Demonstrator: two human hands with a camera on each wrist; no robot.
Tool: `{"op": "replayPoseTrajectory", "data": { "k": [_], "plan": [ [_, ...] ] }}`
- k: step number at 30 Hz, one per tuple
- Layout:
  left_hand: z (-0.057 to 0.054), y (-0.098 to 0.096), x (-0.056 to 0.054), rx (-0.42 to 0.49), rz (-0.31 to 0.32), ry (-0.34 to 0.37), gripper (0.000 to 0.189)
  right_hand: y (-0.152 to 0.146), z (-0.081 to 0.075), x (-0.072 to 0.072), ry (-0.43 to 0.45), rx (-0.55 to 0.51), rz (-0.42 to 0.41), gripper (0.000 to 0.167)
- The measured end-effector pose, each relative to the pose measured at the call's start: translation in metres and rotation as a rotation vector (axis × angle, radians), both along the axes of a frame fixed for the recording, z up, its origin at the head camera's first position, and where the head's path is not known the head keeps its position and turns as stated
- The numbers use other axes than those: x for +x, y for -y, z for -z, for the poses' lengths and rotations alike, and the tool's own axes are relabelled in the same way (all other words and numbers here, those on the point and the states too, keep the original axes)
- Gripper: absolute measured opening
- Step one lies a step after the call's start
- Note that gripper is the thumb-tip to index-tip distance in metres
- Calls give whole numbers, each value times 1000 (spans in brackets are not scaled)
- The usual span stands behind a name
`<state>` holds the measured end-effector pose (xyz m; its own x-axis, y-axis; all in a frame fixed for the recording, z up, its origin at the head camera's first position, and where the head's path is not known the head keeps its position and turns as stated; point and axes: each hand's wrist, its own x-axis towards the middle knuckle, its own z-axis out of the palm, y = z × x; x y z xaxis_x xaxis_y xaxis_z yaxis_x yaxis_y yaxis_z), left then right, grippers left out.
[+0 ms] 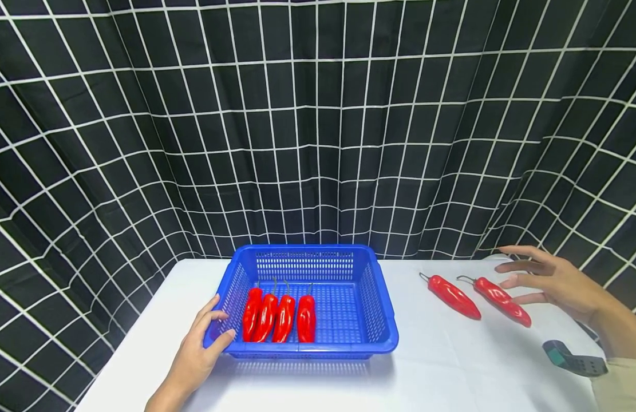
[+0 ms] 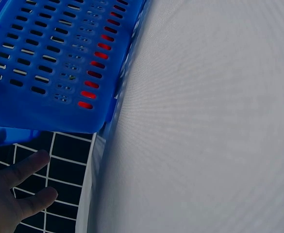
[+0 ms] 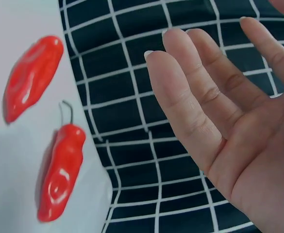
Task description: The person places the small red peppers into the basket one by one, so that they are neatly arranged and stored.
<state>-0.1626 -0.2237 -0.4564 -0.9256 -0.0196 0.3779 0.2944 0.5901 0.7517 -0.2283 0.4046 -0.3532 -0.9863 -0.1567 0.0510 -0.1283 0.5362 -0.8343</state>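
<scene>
Near the basket's left front corner, my left hand (image 1: 196, 346) rests on the rim of the blue plastic basket (image 1: 340, 347), fingers fairly straight. Two of its fingers (image 2: 26, 169) show spread apart below the basket wall in the left wrist view. Several red peppers (image 1: 268, 317) with stems lie side by side in the basket's left half. At the right, my right hand (image 1: 557, 283) hovers with fingers spread and holds nothing. It is nearest to one red pepper (image 1: 503, 300) on the table; another red pepper (image 1: 454, 296) lies left of that one.
A white cloth covers the table (image 1: 431, 372). A black curtain with a white grid (image 1: 318, 143) hangs around the back and sides. Beside the right sleeve (image 1: 619, 383) a dark grey device with a teal patch (image 1: 575, 360) appears.
</scene>
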Motion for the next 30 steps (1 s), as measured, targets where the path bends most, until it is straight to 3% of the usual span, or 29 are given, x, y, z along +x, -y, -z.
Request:
{"op": "replayPoseTrajectory", "data": {
  "k": [10, 20, 30],
  "plan": [
    [1, 1, 0, -2, 0, -8, 23, -21, 19, -15, 47, 28, 54, 69],
    [2, 2, 0, -4, 0, -16, 23, -39, 39, -30, 92, -15, 69, 64],
    [2, 2, -1, -18, -5, 6, 24, -47, 54, -35, 131, 98, 108, 86]
  ]
}}
